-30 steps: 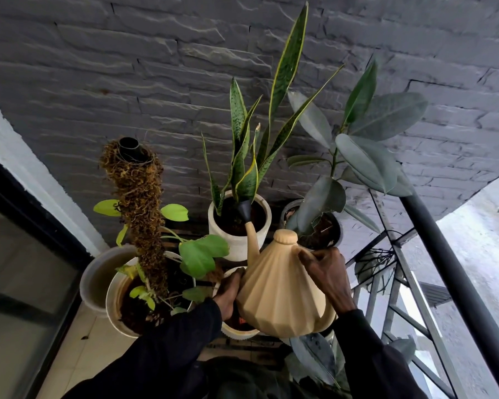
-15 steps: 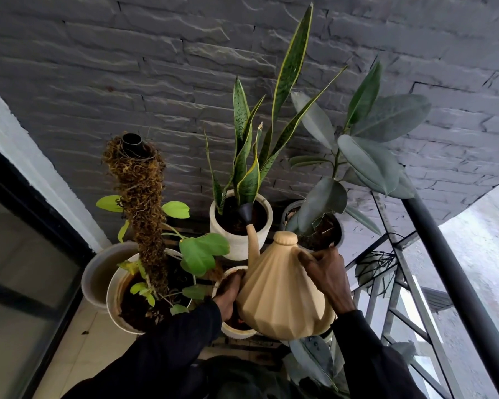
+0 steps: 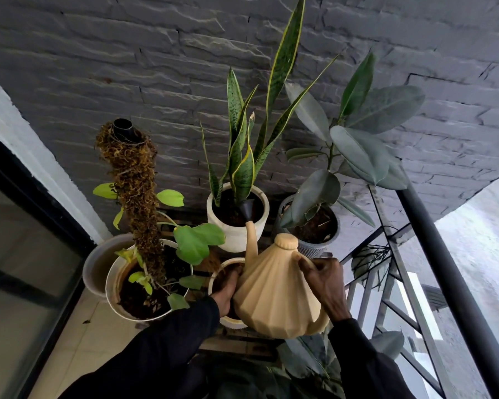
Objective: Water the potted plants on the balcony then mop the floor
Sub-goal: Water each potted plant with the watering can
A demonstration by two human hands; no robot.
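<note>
I hold a beige ribbed watering can (image 3: 274, 295) in both hands. My right hand (image 3: 324, 283) grips its handle on the right. My left hand (image 3: 226, 292) supports its left side. The can's thin spout ends in a black nozzle (image 3: 247, 208) over the soil of the white pot with the snake plant (image 3: 236, 217). To the right stands a grey pot with a rubber plant (image 3: 314, 228). At the left a white pot with a moss pole and green leaves (image 3: 144, 283) sits on the floor. A small white pot (image 3: 224, 269) lies mostly hidden behind the can and my left hand.
A grey stone wall (image 3: 156, 67) backs the plants. A black railing (image 3: 450, 283) with metal bars runs along the right. A glass door with a dark frame (image 3: 26, 254) is at the left, an empty grey pot (image 3: 98, 263) beside it. Beige floor tiles (image 3: 75, 347) show below.
The view has shifted slightly. The can and both hands stay almost where they were, the nozzle still over the snake plant pot.
</note>
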